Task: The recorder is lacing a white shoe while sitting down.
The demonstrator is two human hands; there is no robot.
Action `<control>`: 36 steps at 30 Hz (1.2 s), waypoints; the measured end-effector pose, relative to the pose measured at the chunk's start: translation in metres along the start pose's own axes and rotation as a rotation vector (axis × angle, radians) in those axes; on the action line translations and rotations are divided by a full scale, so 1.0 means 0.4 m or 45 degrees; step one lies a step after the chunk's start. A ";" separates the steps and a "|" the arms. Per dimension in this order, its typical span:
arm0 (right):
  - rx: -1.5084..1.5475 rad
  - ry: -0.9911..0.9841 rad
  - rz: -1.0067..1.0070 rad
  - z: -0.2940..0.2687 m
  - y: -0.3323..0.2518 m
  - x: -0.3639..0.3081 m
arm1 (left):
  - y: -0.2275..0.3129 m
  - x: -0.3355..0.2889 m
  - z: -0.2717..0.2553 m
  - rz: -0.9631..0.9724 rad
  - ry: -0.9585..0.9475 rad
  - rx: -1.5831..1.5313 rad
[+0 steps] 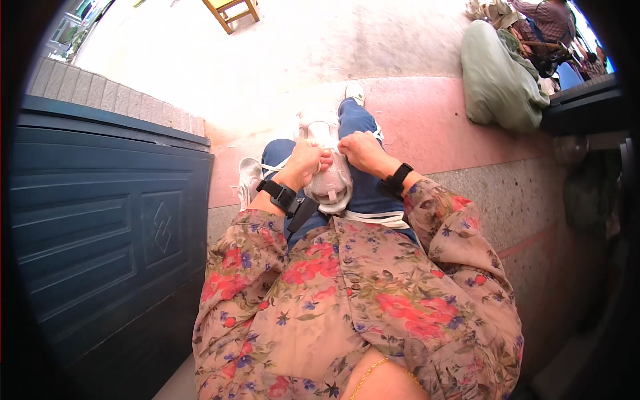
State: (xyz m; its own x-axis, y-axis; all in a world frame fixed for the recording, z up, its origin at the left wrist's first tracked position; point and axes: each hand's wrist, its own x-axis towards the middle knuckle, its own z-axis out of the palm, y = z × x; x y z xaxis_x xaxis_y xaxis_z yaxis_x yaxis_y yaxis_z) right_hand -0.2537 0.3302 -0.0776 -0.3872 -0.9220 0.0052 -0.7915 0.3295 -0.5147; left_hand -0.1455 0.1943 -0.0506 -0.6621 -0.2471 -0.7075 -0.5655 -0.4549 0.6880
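Note:
A pale pinkish shoe rests on my lap between my blue-trousered thighs, its heel toward me. My left hand is closed over the left side of its opening, fingers curled in. At the right side of the shoe my right hand is also closed, with the fingertips pinched together against it. What either pinch holds is too small to make out. A white lace runs beside my left wrist, and more white laces lie across my right thigh. Overexposure washes out the toe end.
Another pale shoe is beside my left knee. A dark blue panelled door stands at left. To the far right sits a large pale green sack, with piled belongings behind it. A wooden stool stands far ahead.

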 end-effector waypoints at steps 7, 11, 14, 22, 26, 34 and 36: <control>-0.209 0.094 -0.081 -0.003 -0.011 0.025 | 0.000 0.010 0.030 0.118 0.052 -0.012; -0.378 0.066 -0.173 0.006 -0.012 0.044 | -0.012 0.011 0.025 0.185 0.043 -0.063; -0.345 -0.057 -0.303 0.008 0.003 0.060 | -0.020 0.014 0.026 0.219 0.054 -0.037; 0.006 0.152 0.021 0.014 0.014 0.043 | 0.008 -0.029 0.022 0.213 0.158 0.102; -0.314 0.029 -0.076 -0.006 -0.036 0.004 | -0.010 -0.053 -0.011 0.294 0.180 0.230; -0.224 -0.186 -0.316 0.022 0.034 0.044 | -0.019 0.014 0.052 0.502 0.434 1.569; -0.143 -0.268 -0.401 0.001 0.035 0.047 | -0.027 0.013 0.058 0.552 0.463 1.636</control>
State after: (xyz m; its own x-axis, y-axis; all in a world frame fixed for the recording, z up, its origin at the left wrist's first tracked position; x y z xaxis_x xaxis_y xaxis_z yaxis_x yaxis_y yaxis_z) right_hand -0.2717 0.3175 -0.0852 -0.0212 -0.9992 -0.0341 -0.9075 0.0335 -0.4186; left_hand -0.1544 0.2177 -0.0580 -0.8467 -0.4586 -0.2697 -0.5314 0.7548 0.3846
